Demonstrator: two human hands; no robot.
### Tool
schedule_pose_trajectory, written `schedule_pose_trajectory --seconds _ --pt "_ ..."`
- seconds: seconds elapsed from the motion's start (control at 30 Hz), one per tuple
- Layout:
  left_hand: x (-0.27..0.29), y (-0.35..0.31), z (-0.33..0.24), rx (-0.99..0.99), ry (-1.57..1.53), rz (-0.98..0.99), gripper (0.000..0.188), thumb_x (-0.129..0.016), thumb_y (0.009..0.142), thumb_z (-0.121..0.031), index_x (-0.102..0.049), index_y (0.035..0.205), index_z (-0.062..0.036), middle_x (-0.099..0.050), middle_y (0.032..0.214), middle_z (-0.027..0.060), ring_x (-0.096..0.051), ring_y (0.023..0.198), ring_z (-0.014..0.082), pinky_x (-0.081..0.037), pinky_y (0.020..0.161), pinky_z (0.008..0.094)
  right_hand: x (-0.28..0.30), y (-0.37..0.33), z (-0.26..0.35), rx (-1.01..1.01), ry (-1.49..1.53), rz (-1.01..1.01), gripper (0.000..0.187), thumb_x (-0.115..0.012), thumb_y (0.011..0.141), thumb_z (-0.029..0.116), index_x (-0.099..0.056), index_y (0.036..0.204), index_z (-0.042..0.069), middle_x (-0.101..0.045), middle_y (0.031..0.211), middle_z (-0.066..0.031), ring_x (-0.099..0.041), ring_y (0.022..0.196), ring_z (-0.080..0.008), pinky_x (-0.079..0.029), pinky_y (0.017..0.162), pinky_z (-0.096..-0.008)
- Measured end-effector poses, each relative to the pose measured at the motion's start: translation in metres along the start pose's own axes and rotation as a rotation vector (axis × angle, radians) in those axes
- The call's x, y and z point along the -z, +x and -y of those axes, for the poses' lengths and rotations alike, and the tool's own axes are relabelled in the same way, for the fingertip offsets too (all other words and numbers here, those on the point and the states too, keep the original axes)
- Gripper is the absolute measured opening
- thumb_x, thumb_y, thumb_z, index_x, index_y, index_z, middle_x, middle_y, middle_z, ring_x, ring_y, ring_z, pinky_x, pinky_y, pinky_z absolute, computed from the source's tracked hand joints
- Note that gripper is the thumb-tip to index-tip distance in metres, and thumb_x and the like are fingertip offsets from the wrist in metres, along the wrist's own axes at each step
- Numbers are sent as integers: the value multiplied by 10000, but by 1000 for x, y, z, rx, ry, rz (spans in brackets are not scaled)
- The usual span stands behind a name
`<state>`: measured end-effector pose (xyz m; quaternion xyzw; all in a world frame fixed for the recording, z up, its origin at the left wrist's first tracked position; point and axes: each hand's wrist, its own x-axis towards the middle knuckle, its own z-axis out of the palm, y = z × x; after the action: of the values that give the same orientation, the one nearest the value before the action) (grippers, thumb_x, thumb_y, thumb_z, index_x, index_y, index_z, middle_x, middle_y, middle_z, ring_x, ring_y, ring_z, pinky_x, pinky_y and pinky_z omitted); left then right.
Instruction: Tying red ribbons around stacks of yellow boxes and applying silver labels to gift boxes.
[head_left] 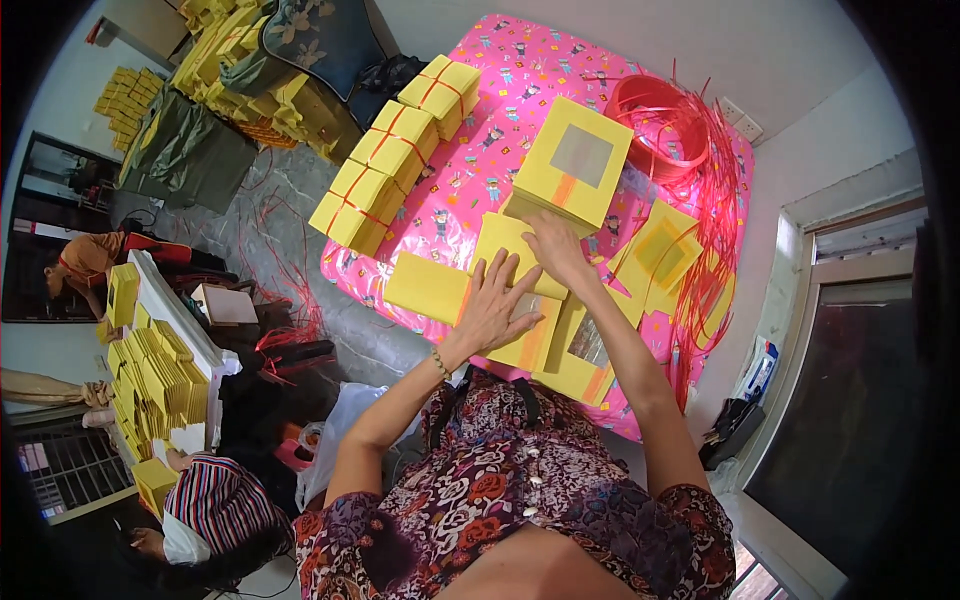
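Note:
My left hand point(492, 305) lies flat with its fingers spread on a yellow folded paper piece point(522, 345) that has a pale window strip. My right hand point(555, 250) rests just beyond it on another part of the yellow paper point(497, 240), thumb and fingers apart. Under and around both hands are more yellow pieces, including a yellow flap point(428, 286) reaching left and a windowed yellow bag point(590, 345) by my right forearm. Beyond my right hand stands a tall stack of yellow paper bags point(572, 165), with a grey window and an orange strip on top.
Bundles tied with red string point(396, 140) line the left side of the pink patterned table point(455, 195). A coil of red strapping point(660, 130) lies at the far right, its strands trailing over loose yellow pieces point(662, 250). At left, two people work beside a table of yellow stacks point(165, 375).

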<state>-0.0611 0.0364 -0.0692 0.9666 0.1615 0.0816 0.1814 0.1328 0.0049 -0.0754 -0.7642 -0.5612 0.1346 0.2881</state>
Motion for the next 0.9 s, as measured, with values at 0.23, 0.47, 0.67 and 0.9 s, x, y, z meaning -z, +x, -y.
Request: schedule_pose_trajectory --seconds 0.23,0.47,0.67,0.9 --pt "-1 -6 -2 9 77 13 700 -547 898 -579 -441 1450 -162 -316 1533 203 -238 1431 407 -165 1152 577 -5 0 -3 0 -2 -6 294 -641 889 149 -608 1155 29 -568 1039 -170 -584 1014 -375 -483 839 -467" --pt "-2 -9 -2 2 65 -45 690 -583 884 -542 -455 1442 -158 -337 1505 242 -290 1403 411 -207 1143 570 -7 -1 -2 15 -8 -57 274 -664 871 159 -632 1126 64 -581 1042 -139 -599 1006 -346 -510 819 -468" --pt "-2 -9 -1 6 15 -36 708 -606 861 -540 -463 1440 -158 -393 1419 267 -306 1390 410 -202 1145 573 -15 -3 -2 48 -5 -143 276 -659 857 109 -627 1122 39 -571 1017 -145 -574 997 -346 -483 841 -444" --pt "1 -12 -1 4 84 -3 754 -615 825 -576 -458 1449 -181 -369 1454 254 -302 1391 413 -196 1147 567 -18 -1 0 40 -82 -112 272 -669 860 135 -630 1120 67 -566 1051 -124 -570 1024 -323 -497 852 -450"
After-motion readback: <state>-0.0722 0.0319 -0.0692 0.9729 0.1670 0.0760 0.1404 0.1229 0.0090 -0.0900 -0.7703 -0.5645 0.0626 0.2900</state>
